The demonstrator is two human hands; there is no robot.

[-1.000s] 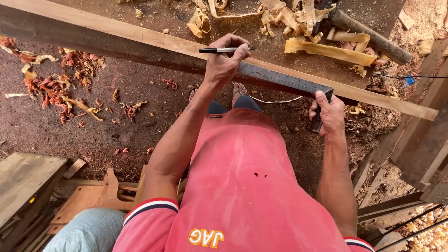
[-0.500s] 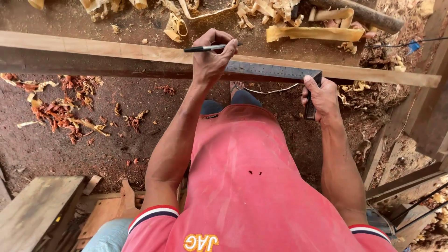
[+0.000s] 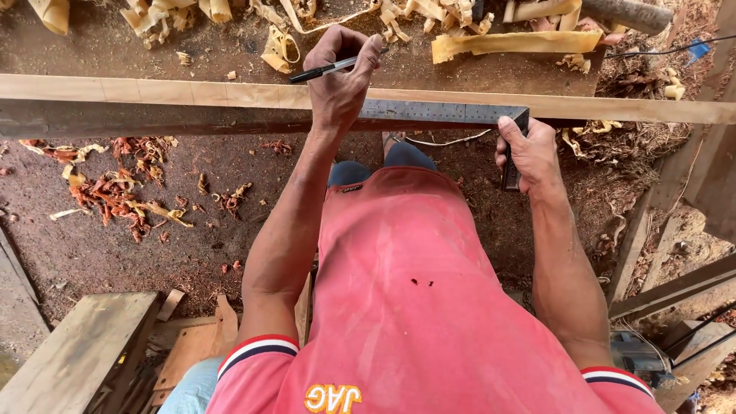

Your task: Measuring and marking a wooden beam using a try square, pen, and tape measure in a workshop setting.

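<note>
Pale curled wood shavings [image 3: 491, 44] litter the ground beyond one long, smooth timber beam [image 3: 153, 96], and reddish chips [image 3: 115, 195] lie scattered on the dirt floor [image 3: 92, 253] beneath. A flat steel square [image 3: 445, 112] rests along the beam's top. The left hand [image 3: 337, 80] pinches one black pen [image 3: 326, 70] above the beam; the right hand [image 3: 529, 153] grips the square's dark handle at the beam's near edge.

place: woodworking yard | signs: wood shavings [image 3: 491, 42] on dirt floor [image 3: 92, 253], long timber beam [image 3: 192, 96], stacked planks [image 3: 77, 353]
</note>
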